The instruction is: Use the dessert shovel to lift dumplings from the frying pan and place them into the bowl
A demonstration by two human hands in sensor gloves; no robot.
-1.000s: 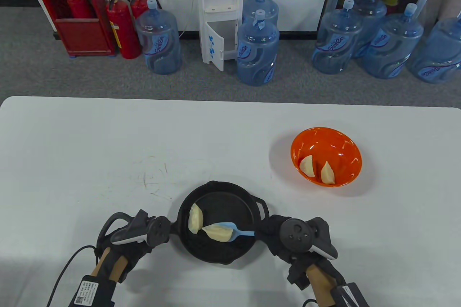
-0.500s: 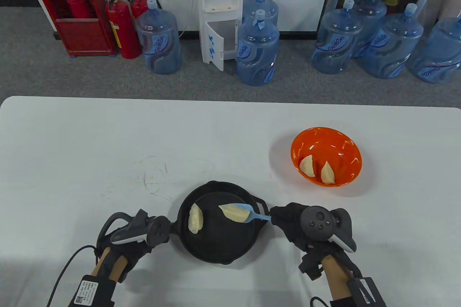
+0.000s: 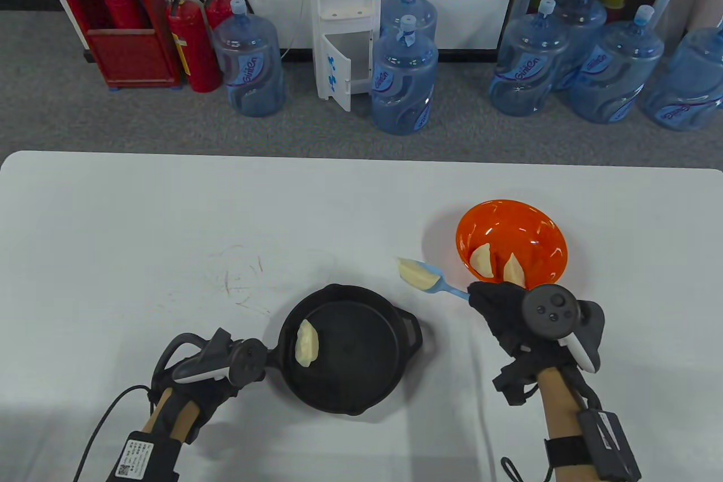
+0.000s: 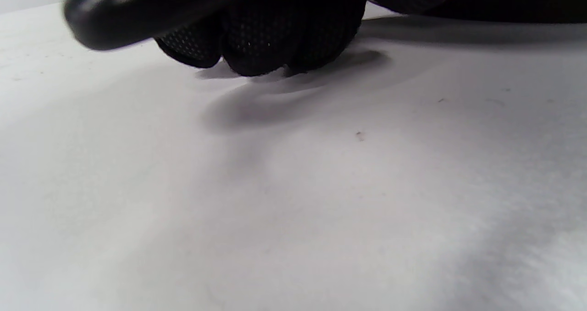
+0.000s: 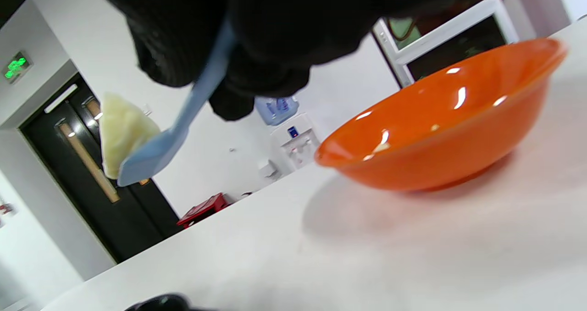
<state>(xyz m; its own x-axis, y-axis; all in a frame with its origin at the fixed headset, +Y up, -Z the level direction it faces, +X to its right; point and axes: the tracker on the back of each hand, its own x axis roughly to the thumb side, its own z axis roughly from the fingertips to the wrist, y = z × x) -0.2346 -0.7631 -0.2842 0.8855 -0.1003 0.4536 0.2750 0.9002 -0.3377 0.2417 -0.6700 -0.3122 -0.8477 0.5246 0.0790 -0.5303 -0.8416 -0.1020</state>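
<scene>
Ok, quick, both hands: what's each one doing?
Left hand: grips the pan handle.
Right hand: holds the shovel, dumpling on it.

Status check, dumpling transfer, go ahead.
Right hand holds shovel, dumpling aboard, beside bowl. Left hand grips pan handle. Path clear.

The right hand [image 3: 511, 312] has swung up and away from the frying pan [image 3: 344, 349], carrying the blue dessert shovel [image 3: 432, 281] with it. The dumpling [image 3: 417, 274] riding on the blade has left the pan and now hangs above the worktop [image 3: 141, 233], just beside the orange bowl [image 3: 531, 222], on its pan side, with one dumpling [image 3: 307, 343] remaining in the pan
</scene>
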